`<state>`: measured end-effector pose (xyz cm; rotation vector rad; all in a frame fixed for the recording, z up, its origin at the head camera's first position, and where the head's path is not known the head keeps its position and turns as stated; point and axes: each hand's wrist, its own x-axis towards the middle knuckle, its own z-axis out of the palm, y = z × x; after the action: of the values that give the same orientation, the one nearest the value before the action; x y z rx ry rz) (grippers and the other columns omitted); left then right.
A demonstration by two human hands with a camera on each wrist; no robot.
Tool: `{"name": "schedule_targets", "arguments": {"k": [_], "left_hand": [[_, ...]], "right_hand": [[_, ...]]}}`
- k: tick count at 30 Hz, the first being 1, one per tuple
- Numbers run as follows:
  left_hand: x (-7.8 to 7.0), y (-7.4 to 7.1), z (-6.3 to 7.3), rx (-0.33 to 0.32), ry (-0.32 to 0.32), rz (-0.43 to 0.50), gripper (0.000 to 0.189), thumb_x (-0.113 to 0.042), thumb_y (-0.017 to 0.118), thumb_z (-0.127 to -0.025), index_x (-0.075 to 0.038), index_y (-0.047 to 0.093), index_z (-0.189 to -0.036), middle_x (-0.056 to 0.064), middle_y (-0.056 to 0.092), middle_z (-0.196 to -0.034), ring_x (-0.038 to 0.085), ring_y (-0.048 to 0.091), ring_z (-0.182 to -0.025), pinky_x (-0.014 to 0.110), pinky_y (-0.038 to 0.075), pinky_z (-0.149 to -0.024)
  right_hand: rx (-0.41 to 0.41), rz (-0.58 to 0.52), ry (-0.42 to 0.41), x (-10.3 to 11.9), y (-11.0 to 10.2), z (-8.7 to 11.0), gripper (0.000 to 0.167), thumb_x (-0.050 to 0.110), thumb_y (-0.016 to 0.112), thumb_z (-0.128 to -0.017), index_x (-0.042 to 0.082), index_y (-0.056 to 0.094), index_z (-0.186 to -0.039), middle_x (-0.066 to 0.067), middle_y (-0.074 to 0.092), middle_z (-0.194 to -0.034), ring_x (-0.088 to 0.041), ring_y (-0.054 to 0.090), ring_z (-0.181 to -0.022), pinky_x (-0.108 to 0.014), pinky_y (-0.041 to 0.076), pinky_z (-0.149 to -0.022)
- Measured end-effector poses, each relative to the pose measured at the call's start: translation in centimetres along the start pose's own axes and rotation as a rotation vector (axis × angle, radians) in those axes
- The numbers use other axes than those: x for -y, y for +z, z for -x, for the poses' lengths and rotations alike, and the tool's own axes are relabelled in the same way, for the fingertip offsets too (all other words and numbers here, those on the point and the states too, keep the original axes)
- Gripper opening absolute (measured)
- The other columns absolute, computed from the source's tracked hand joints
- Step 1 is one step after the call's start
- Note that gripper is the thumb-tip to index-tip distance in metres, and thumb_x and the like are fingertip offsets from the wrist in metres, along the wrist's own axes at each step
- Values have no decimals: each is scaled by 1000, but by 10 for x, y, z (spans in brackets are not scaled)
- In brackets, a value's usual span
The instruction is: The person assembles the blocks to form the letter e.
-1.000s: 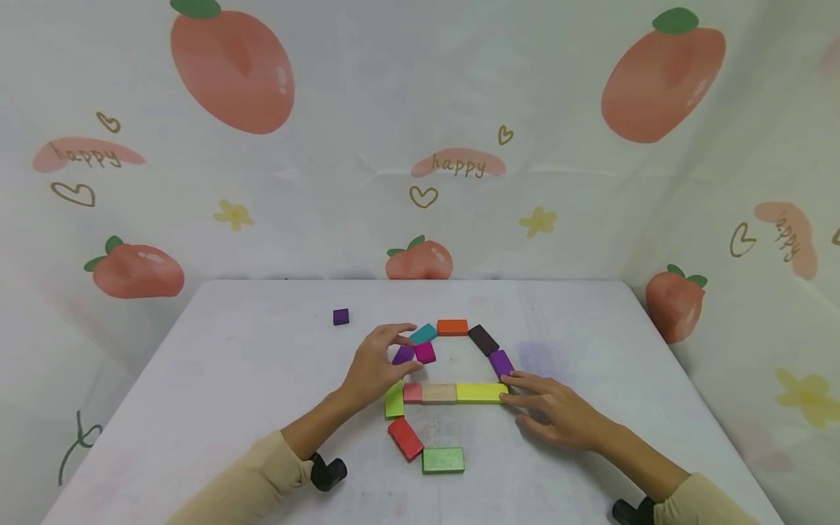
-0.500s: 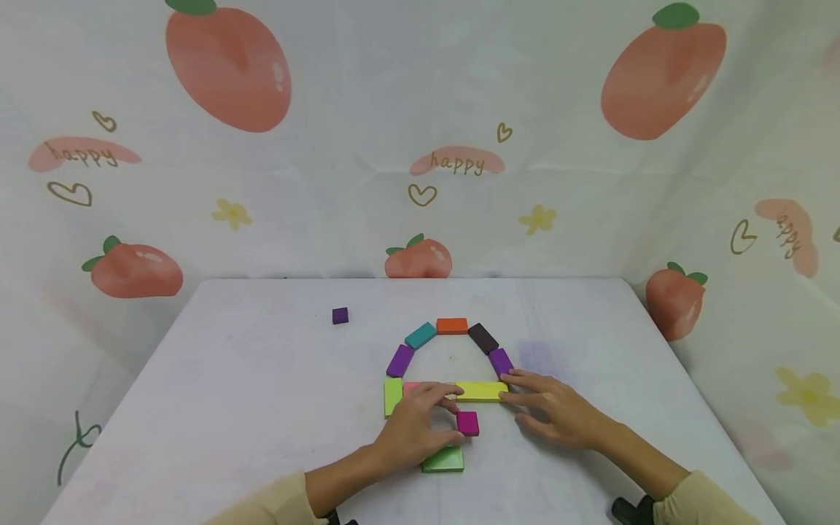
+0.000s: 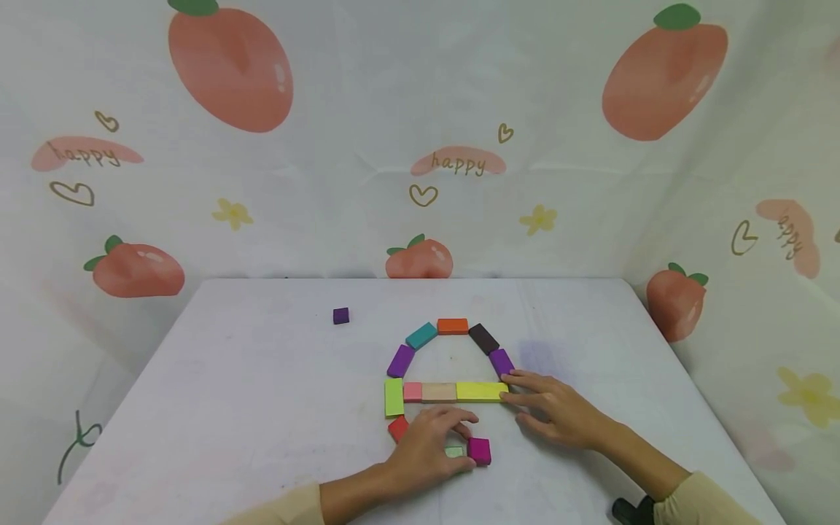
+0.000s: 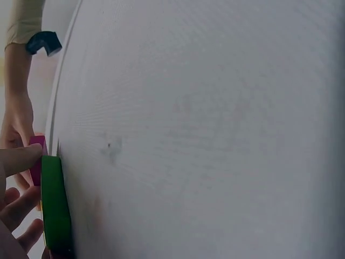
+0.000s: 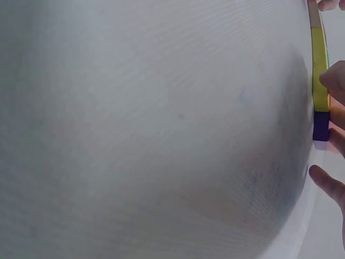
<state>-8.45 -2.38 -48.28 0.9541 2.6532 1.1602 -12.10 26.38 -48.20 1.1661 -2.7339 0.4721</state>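
My left hand (image 3: 423,452) pinches a magenta block (image 3: 479,451) between thumb and fingers, low over the front of the table. In the left wrist view that block overlaps the end of a green block (image 4: 55,205), which the hand half hides in the head view. A red block (image 3: 397,429) shows partly behind the same hand. My right hand (image 3: 558,410) rests with spread fingers at the right end of a yellow block (image 3: 482,392) and the lower end of a purple block (image 3: 502,362). The right wrist view shows fingertips against the yellow block (image 5: 320,65).
A beige block (image 3: 439,393), a pink block (image 3: 413,392) and a lime block (image 3: 394,397) continue the row leftward. Purple (image 3: 400,361), teal (image 3: 421,335), orange (image 3: 453,326) and dark brown blocks (image 3: 484,338) arch behind. A small dark purple cube (image 3: 340,316) stands apart at back left.
My left hand has carried the magenta block from beside the left purple block toward the front, to the right end of the green block. The right hand has stayed in place.
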Motion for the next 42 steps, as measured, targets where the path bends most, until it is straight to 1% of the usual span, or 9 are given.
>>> {"name": "schedule_targets", "arguments": {"k": [8, 11, 13, 15, 20, 22, 25, 36, 42], "left_hand": [[1, 4, 1, 0, 28, -30, 48, -26, 84, -79, -20, 65, -123, -21, 67, -97, 7, 55, -114, 38, 47, -98], [2, 3, 0, 13, 34, -36, 48, -28, 84, -80, -20, 66, -124, -21, 67, -96, 7, 55, -112, 37, 46, -97], [2, 3, -1, 34, 25, -29, 47, -30, 83, -81, -20, 65, -124, -22, 66, -96, 6, 55, -112, 36, 46, -96], [2, 2, -4, 57, 8, 0, 46, -30, 81, -84, -20, 65, -125, -22, 66, -95, 6, 56, -111, 36, 46, -96], [2, -2, -12, 106, -43, 99, 41, -23, 79, -86, -18, 65, -124, -22, 67, -91, 1, 57, -102, 34, 47, -96], [2, -3, -14, 122, -52, 113, 40, -22, 80, -86, -18, 66, -124, -23, 67, -88, 0, 57, -99, 33, 48, -95], [2, -3, -14, 135, -64, 127, 41, -22, 81, -85, -18, 66, -123, -23, 67, -87, -2, 57, -97, 32, 47, -94], [4, -3, -13, 160, -99, 143, 42, -22, 81, -84, -20, 66, -123, -23, 68, -87, -2, 57, -98, 40, 45, -97], [4, -5, -12, 168, -92, 152, 43, -21, 81, -85, -19, 65, -124, -23, 68, -88, -1, 57, -99, 38, 46, -97]], "right_hand": [[-7, -12, -3, 0, 0, 0, 37, 22, 76, -86, 20, 73, -123, -6, 58, -141, -33, 51, -132, -54, 51, -95], [-8, -10, -7, 0, -1, -1, 37, 22, 76, -86, 20, 73, -123, -6, 58, -141, -32, 52, -132, -53, 51, -95], [-10, -9, -11, -1, -1, -1, 37, 21, 76, -86, 19, 73, -123, -7, 58, -141, -33, 52, -131, -54, 51, -95], [-11, -10, -14, -1, -1, -1, 37, 21, 76, -86, 19, 73, -123, -7, 58, -141, -33, 52, -131, -54, 51, -95], [-15, -12, -20, -1, -1, -1, 37, 21, 75, -86, 18, 73, -123, -8, 58, -141, -34, 52, -131, -54, 50, -95], [-15, -12, -21, -1, -1, -1, 37, 21, 75, -86, 18, 73, -123, -8, 58, -141, -34, 52, -131, -54, 50, -95], [-14, -13, -17, -1, 0, 0, 36, 21, 75, -87, 18, 73, -123, -7, 58, -141, -34, 52, -131, -54, 50, -95], [-20, -17, -13, -1, 1, 1, 37, 21, 76, -86, 19, 73, -123, -7, 58, -141, -33, 52, -131, -54, 50, -95], [-13, -16, -4, -1, 1, 1, 37, 21, 76, -86, 19, 73, -123, -7, 58, -141, -33, 52, -131, -54, 50, -95]]}}
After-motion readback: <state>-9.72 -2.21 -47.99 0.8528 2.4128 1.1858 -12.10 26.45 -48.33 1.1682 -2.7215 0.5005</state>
